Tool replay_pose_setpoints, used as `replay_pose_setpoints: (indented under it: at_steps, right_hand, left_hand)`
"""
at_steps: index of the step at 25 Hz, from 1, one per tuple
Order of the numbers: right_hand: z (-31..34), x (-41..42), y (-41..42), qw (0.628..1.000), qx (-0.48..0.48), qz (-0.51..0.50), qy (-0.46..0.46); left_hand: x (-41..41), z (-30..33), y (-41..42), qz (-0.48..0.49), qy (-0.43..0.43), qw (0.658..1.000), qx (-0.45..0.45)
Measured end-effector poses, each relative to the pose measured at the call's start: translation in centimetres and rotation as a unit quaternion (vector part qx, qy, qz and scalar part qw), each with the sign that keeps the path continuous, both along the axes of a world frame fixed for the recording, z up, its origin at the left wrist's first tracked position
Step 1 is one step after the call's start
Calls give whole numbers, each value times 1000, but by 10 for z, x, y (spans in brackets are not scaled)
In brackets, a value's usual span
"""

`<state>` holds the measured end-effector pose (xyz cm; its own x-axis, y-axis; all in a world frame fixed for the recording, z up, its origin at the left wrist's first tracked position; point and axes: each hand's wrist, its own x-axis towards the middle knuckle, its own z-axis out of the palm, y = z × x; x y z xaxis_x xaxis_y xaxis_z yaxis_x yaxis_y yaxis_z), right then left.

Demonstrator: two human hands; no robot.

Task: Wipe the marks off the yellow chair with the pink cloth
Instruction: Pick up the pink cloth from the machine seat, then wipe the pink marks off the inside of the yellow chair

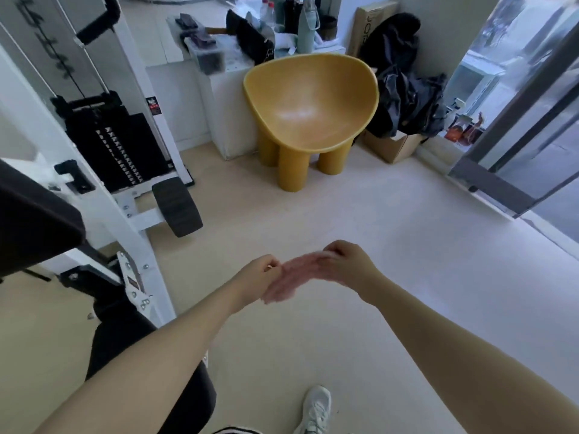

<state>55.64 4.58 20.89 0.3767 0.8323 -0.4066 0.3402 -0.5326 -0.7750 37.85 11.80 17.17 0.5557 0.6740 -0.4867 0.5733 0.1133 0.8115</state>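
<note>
The pink cloth (289, 278) spans between the left hand (261, 272) and the right hand (346, 261); each hand pinches one edge. It appears light, soft and limp. Bunch it into one palm. The yellow chair (310, 111) stands well ahead of both hands.

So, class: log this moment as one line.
left hand: holds pink cloth | right hand: holds it | yellow chair: untouched
</note>
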Motion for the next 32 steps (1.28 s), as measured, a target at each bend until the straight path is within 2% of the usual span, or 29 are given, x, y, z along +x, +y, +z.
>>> replay_pose_setpoints:
  at_steps: [1,3,5,7,8,10,12,13,15,18,20,23,26,29,32]
  right_hand:
    - [4,18,5,999,28,-18,-12]
    - [13,43,17,997,50,6,-55]
    - [14,62,29,997,61,46,-20]
    - [8,83,39,989,96,104,30]
    - [2,96,47,985,102,141,18]
    - [-13,126,72,971,73,210,-93]
    - [-18,157,109,978,50,142,-143]
    - [-20,171,129,986,56,81,-137]
    - [-22,202,180,993,54,21,-102]
    - [-17,231,257,992,25,-18,120]
    - [-18,248,308,980,33,-27,196]
    - [-18,276,375,975,55,-70,205]
    - [-17,310,439,978,49,-102,177]
    - [-30,349,509,991,23,-40,122]
    - [-49,386,592,992,10,49,115]
  left_hand:
    - [29,8,4,23,-6,1000,-21]
    - [81,21,13,77,-67,987,-124]
    - [117,29,25,132,-141,951,-241]
    - [151,27,43,161,-184,922,-302]
    - [166,25,54,160,-187,921,-301]
    - [195,18,82,170,-167,934,-265]
    - [221,9,121,194,-157,934,-253]
    - [232,6,142,198,-168,930,-259]
    - [261,4,197,194,-198,921,-274]
    - [297,16,284,138,-189,930,-283]
    - [316,21,336,88,-170,947,-258]
    - [344,25,399,93,-114,974,-170]
    - [373,18,457,135,-82,982,-109]
    - [401,1,514,133,-100,976,-142]
    - [430,-30,575,158,-84,978,-108]
